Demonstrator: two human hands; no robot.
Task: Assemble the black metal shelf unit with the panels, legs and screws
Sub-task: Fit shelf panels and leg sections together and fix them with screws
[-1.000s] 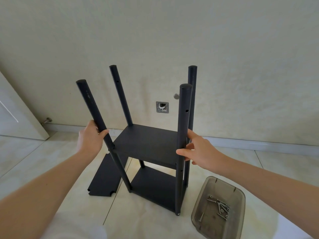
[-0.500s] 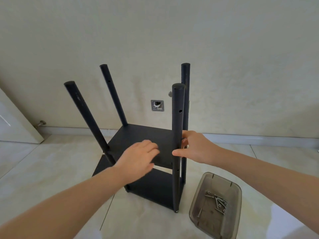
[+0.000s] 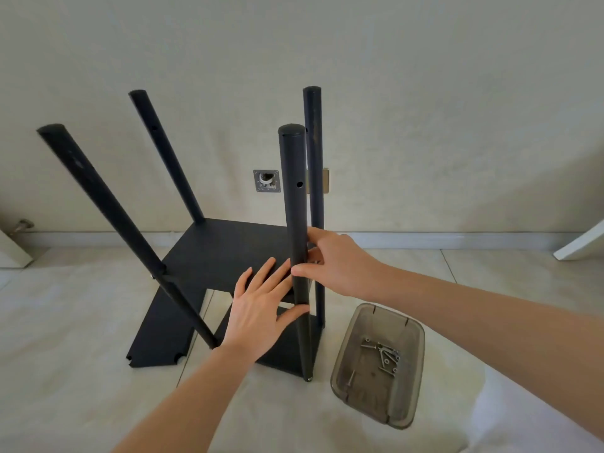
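Change: left hand [image 3: 261, 308] has crossed from the far-left leg to the near-right leg [image 3: 295, 243]; camera view has dipped closer.
Left grip: fingers straight and spread, flat against the middle panel [image 3: 225, 250], thumb touching the near-right leg from 9 o'clock. Nothing clasped.
Right grip: right hand [image 3: 340, 263] with fingers curled round the same leg from 3 o'clock, clamped on it at panel height.
Shelf unit: upright on the floor, centre of view; four legs, two panels fitted, third panel [image 3: 163, 331] lying flat at 8 o'clock, unfitted.
Screws [image 3: 382, 354]: loose in the smoky tray [image 3: 408, 410] at 4 o'clock, just beside the frame's foot.
Risk, splay: left legs lean outward toward 10 o'clock; joints look loose, so the top holes may miss the third panel's notches.
Risk, tip: pushing on one leg could rock the frame toward the tray and scatter the screws.
Risk, pinch: left thumb sits between leg and panel edge; a sudden seating could nip it.
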